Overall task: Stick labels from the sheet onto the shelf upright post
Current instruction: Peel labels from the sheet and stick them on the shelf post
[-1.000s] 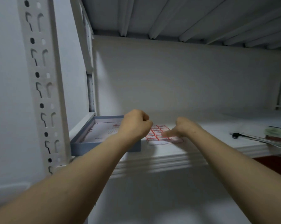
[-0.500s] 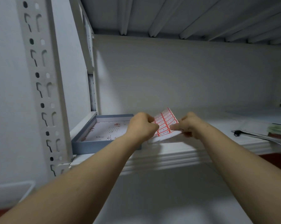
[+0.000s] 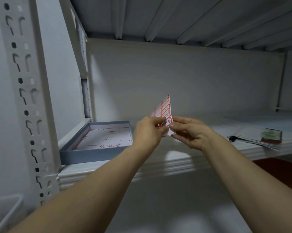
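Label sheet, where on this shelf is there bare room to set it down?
Bare shelf runs between the blue tray at left and the paper stack at right. The tray holds scraps; the stack end is crowded.

A white shelf (image 3: 184,163) with a ribbed front edge carries a shallow blue-grey tray (image 3: 91,155) at its left end, near the upright post (image 3: 29,98). Well apart, to the right, lies a stack of papers (image 3: 253,141) with a small green-and-red block (image 3: 271,134) on top.
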Motion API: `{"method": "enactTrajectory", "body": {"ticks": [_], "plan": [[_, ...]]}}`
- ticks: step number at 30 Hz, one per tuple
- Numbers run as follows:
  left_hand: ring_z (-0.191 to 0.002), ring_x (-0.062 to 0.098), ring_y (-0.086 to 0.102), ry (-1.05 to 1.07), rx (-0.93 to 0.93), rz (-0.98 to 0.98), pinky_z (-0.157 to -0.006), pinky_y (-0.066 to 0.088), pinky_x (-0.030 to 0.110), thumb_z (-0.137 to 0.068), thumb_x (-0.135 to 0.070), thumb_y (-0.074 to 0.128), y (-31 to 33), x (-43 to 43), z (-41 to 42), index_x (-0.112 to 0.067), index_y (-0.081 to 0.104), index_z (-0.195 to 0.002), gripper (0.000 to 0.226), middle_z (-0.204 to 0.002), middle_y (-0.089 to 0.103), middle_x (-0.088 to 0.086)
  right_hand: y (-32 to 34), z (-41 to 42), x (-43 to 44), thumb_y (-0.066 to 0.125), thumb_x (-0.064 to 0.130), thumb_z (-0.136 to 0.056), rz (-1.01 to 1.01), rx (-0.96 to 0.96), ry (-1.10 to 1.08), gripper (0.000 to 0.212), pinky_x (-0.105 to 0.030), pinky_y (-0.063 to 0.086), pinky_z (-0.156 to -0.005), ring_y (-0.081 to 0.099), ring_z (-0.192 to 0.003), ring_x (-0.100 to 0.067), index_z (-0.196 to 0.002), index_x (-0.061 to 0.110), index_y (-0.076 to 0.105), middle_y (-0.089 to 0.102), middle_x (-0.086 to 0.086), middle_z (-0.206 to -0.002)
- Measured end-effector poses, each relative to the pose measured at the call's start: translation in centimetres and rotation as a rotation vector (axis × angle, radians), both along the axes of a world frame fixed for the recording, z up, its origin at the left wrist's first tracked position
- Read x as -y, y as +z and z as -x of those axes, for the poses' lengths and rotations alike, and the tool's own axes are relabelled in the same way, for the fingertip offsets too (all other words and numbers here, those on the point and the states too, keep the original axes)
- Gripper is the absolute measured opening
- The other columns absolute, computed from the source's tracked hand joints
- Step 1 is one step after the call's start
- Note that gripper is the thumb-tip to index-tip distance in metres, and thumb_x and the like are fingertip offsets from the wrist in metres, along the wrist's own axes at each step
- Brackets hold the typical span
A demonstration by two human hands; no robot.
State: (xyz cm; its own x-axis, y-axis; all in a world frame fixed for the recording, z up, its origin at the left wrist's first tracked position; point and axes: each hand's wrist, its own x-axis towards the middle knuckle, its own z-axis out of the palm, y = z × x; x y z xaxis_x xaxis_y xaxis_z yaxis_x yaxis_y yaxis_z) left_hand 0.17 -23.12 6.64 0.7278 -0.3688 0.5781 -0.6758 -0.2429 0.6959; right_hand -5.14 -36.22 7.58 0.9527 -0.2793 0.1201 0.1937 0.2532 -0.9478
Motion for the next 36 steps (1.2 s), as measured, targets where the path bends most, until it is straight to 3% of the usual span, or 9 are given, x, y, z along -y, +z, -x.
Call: {"method": "enactTrajectory", "body": {"ticks": [9,17,23,29,32,36], "plan": [[-0.082,0.014,0.069,0.064,0.124,-0.004,-0.080,0.055,0.035,-0.084,-0.021,0.068,-0.2,-0.1,-0.1,-0.016,0.073,-0.101,0.019,-0.091,0.074,0.001,-0.7,-0.3,-0.2,0.061,-0.014,-0.079,-0.013,0.103,-0.055,0.040,-0.021,0.057,-0.055,0.070,-0.066,-0.010,-0.113,0.007,0.060,0.071,-0.001,-0.091],[-0.089,0.019,0.068,0.086,0.224,-0.086,-0.081,0.053,0.036,-0.084,-0.025,0.063,-0.2,-0.4,-0.4,-0.020,0.073,-0.100,0.020,-0.092,0.074,0.001,-0.7,-0.7,-0.7,0.065,-0.017,-0.073,-0.068,0.129,-0.088,0.042,-0.021,0.055,-0.054,0.071,-0.064,-0.014,-0.111,-0.001,0.057,0.070,-0.011,-0.086],[-0.079,0.031,0.064,0.136,0.350,-0.212,-0.069,0.051,0.040,-0.075,-0.037,0.044,0.3,-0.6,-0.9,-0.012,0.071,-0.082,0.038,-0.076,0.070,0.011,-0.4,-0.7,-0.9,0.065,-0.019,-0.072,-0.019,0.140,-0.071,0.036,-0.020,0.055,-0.057,0.070,-0.064,-0.014,-0.105,-0.005,0.060,0.073,-0.007,-0.073],[-0.081,0.036,0.058,0.271,0.451,-0.341,-0.060,0.037,0.031,-0.087,-0.026,0.054,0.9,-0.3,-1.0,-0.011,0.067,-0.085,0.020,-0.082,0.067,0.012,0.0,-0.9,-1.3,0.064,-0.020,-0.072,0.075,0.156,-0.119,0.025,-0.018,0.055,-0.056,0.068,-0.059,-0.011,-0.092,-0.004,0.063,0.071,-0.007,-0.070],[-0.089,0.035,0.061,0.309,0.464,-0.350,-0.066,0.043,0.033,-0.089,-0.029,0.053,0.8,-0.2,-1.3,-0.017,0.069,-0.099,0.022,-0.092,0.070,0.010,0.0,-1.0,-1.3,0.065,-0.019,-0.071,0.130,0.174,-0.150,0.027,-0.019,0.056,-0.061,0.069,-0.062,-0.012,-0.093,-0.004,0.062,0.069,-0.012,-0.080],[-0.086,0.035,0.060,0.335,0.500,-0.343,-0.063,0.040,0.033,-0.089,-0.028,0.052,0.8,-0.2,-1.6,-0.014,0.068,-0.094,0.022,-0.089,0.069,0.012,0.0,-1.0,-1.4,0.067,-0.019,-0.070,0.183,0.190,-0.180,0.028,-0.018,0.056,-0.063,0.069,-0.064,-0.012,-0.091,-0.001,0.062,0.069,-0.011,-0.079]]}}
